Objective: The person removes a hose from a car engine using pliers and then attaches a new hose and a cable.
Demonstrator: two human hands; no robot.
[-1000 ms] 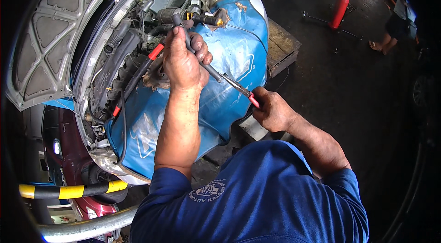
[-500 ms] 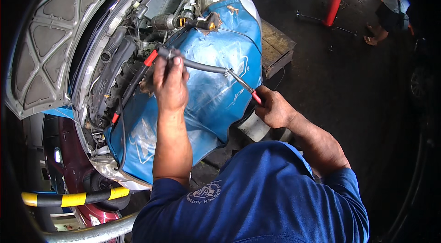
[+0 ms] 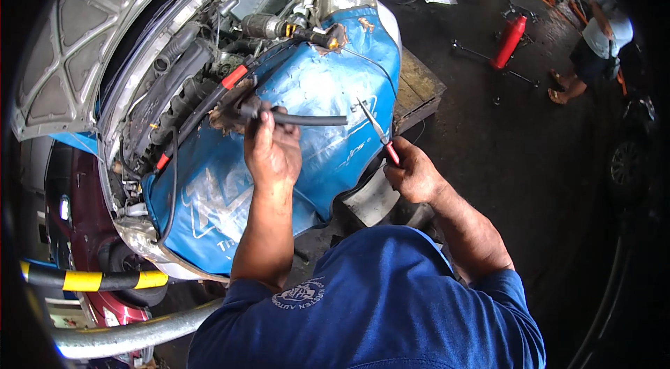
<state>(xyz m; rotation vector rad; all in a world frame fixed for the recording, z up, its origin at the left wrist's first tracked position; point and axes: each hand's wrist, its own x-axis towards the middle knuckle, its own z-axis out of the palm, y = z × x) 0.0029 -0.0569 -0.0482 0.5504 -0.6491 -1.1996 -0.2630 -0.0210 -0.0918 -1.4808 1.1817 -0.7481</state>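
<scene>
My left hand (image 3: 273, 149) is closed around a black rubber hose (image 3: 317, 120), whose free end points right. Closed on pliers with red handles (image 3: 380, 133), my right hand (image 3: 413, 170) is just right of that end. At the plier tips is a small dark piece (image 3: 359, 105), perhaps a hose clamp; it is too small to be sure. The tips and hose end are apart. Both hands are above a blue fender cover (image 3: 321, 173) draped over the car's front. Beyond my left hand lies the open engine bay (image 3: 183, 83).
The raised hood (image 3: 70, 55) is at the left. A power tool (image 3: 317, 37) lies on the cover's far part. A wooden box (image 3: 419, 86), a red cylinder (image 3: 509, 42) and a long bar (image 3: 520, 77) are at the right. Another person (image 3: 597, 41) stands far right. A striped bar (image 3: 91, 279) is near left.
The pliers and small piece have come away from the hose end and now stand apart from it. My left hand has moved slightly right and nearer with the hose.
</scene>
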